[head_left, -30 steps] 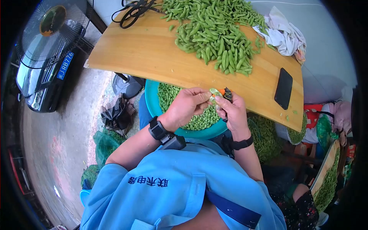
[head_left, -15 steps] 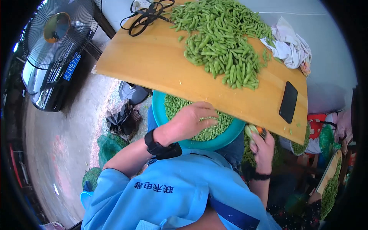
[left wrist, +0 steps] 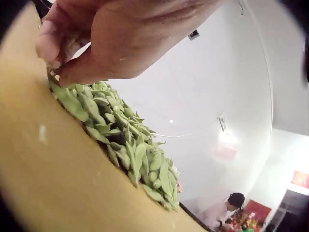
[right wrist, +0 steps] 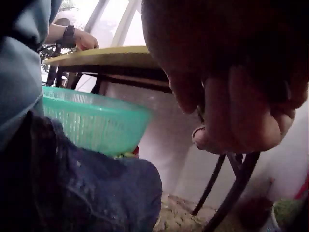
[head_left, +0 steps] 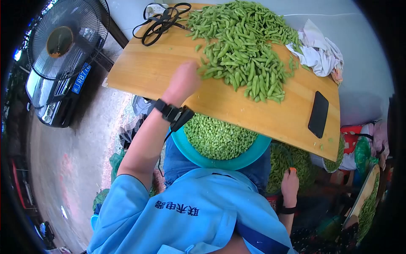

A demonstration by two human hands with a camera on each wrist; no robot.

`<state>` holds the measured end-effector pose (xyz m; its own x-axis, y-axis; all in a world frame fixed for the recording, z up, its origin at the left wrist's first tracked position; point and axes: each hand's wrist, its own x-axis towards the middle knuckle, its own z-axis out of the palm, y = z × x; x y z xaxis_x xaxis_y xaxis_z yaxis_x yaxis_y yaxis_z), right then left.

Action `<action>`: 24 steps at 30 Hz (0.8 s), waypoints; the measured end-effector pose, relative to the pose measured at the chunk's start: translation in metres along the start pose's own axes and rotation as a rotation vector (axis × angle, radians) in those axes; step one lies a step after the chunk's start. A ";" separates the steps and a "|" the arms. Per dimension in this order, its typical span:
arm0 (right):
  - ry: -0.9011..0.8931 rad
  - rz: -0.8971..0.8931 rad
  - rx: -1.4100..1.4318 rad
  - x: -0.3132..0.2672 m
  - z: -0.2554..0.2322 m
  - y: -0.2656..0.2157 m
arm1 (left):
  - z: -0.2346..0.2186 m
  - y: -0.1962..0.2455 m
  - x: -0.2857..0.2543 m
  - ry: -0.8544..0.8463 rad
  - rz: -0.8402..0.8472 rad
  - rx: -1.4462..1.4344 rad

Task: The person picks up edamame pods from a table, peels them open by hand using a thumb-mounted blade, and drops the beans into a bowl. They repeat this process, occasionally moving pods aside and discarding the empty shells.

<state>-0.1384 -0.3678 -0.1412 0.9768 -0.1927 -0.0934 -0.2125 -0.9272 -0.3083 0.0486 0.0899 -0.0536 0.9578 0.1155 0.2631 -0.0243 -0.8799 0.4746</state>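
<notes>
On the table, a pile of green soybean pods (head_left: 249, 55) lies with my left hand (head_left: 185, 80) at its left edge. The left wrist view shows the thumb and fingers of my left hand (left wrist: 120, 38) pinching the tip of a soybean pod (left wrist: 70, 100). My right hand (head_left: 290, 186) hangs low beside my right thigh, fingers curled, with an orange bit of a small tool (head_left: 292, 169) showing at its top. In the right wrist view, my right hand (right wrist: 236, 106) is dark and hides most of that tool. Shelled beans (head_left: 220, 137) fill a teal basket (head_left: 211, 163) on my lap.
The wooden table (head_left: 139, 67) overhangs the basket's far side. On it lie a phone (head_left: 318, 114), a white cloth (head_left: 318, 53) and a black strap (head_left: 163, 25). More pods (head_left: 281, 167) lie low at the right. A fan (head_left: 59, 42) stands at the left.
My hands were together over the basket and have parted. The left hand has moved forward and left to the pods; the right has dropped beside my thigh, and its pale green pod no longer shows.
</notes>
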 end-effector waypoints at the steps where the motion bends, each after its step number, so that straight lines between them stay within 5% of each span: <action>1: -0.038 -0.073 -0.012 0.002 -0.014 -0.020 | -0.005 0.001 -0.009 -0.025 0.001 0.042; 2: -0.077 -0.147 -0.023 0.005 -0.025 -0.040 | -0.008 0.003 -0.015 -0.029 -0.001 0.044; 4: 0.026 -0.339 0.138 0.011 -0.034 -0.076 | -0.016 0.010 -0.024 -0.064 -0.371 -0.399; 5: -0.031 -0.352 0.339 0.013 -0.042 -0.101 | -0.024 0.024 -0.034 -0.072 -0.371 -0.398; 7: -0.153 -0.362 0.696 0.019 -0.050 -0.148 | -0.034 0.062 -0.057 -0.298 -0.462 -1.201; 10: -0.228 -0.320 1.177 0.032 -0.039 -0.207 | -0.007 0.092 -0.082 -0.409 -0.393 -1.530; 12: -0.524 -0.207 1.381 0.035 -0.042 -0.227 | 0.002 0.098 -0.096 -0.475 -0.340 -1.545; 13: -0.516 -0.198 1.378 0.035 -0.040 -0.228 | 0.004 0.101 -0.102 -0.518 -0.286 -1.554; 17: -0.374 -0.392 1.365 0.032 -0.016 -0.228 | 0.002 0.105 -0.114 -0.402 -0.391 -1.428; 19: -0.124 -0.540 1.041 0.029 -0.017 -0.230 | 0.004 0.105 -0.116 -0.397 -0.445 -1.438; 21: -0.192 -0.486 1.086 0.026 -0.026 -0.226 | 0.007 0.103 -0.116 -0.370 -0.450 -1.527; 23: -0.572 -0.160 1.486 0.020 -0.041 -0.220 | 0.006 0.102 -0.116 -0.356 -0.400 -1.498; 24: -0.572 -0.211 1.421 0.018 -0.039 -0.216 | 0.006 0.102 -0.116 -0.342 -0.350 -1.466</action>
<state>-0.0743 -0.1835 -0.0392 0.9213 0.3502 -0.1692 -0.2505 0.2015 -0.9469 -0.0637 -0.0159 -0.0409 0.9881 -0.0752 -0.1343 0.1533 0.4001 0.9036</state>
